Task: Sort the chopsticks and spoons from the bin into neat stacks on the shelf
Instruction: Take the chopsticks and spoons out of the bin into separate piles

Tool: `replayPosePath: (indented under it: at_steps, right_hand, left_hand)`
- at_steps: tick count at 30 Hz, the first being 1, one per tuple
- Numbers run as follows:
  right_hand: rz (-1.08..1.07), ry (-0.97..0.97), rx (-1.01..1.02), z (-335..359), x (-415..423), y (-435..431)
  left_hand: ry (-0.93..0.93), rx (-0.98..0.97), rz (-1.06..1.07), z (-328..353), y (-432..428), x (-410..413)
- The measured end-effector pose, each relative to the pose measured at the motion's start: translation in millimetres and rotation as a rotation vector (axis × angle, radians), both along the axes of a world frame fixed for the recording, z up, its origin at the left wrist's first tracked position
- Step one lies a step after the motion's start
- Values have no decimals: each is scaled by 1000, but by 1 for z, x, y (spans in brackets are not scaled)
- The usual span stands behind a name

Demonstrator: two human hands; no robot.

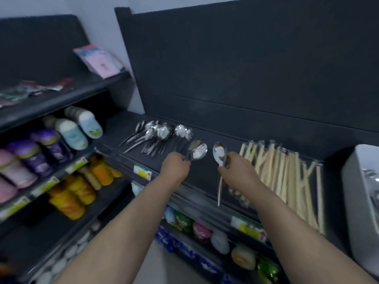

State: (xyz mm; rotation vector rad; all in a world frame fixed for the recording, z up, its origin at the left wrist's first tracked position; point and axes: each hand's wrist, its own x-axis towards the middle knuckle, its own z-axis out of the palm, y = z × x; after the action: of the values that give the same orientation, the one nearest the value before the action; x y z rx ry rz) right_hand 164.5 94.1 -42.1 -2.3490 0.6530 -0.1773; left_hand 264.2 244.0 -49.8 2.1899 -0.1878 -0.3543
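Spoons (198,150), apparently two nested bowl to bowl, stand up out of a person's left hand (176,168), whose fingers are curled tight around the handles. The right hand (236,172) pinches a single spoon (219,153) just below its bowl, the handle hanging free toward six o'clock. Both hands hover above the front of the dark shelf (217,131), the two sets of bowls near each other but apart. At eleven o'clock from the left hand lies the spoon pile (162,133), bowls toward the back panel, handles fanned loosely toward the shelf edge. At three o'clock from the right hand the pale chopsticks (287,177) lie roughly parallel, a few crossed. The grey bin (356,181) sits at the far three o'clock edge of the view. The step in hand looks like adding to the pile; done well, it would mean joining the single spoon to the pair, bowls aligned and facing one way, then laying them flush beside the others, not across them. Price tags (142,172) on the shelf edge at six o'clock, a pink packet (98,60) at eleven and bottles (71,132) at nine all carry print, but blur leaves none of it legible.
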Motion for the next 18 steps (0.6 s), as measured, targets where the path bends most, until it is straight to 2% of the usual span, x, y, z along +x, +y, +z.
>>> replayPosePath:
  at_steps: [7, 13, 18]
  right_hand:
    - [-21, 94, 112, -20, 70, 51]
    - [-47, 121, 91, -29, 119, 51]
    - [-71, 123, 162, -44, 165, 38]
  left_hand:
    - [79, -44, 52, -14, 66, 59]
    - [96, -88, 69, -28, 61, 96]
    - [76, -20, 82, -27, 47, 139]
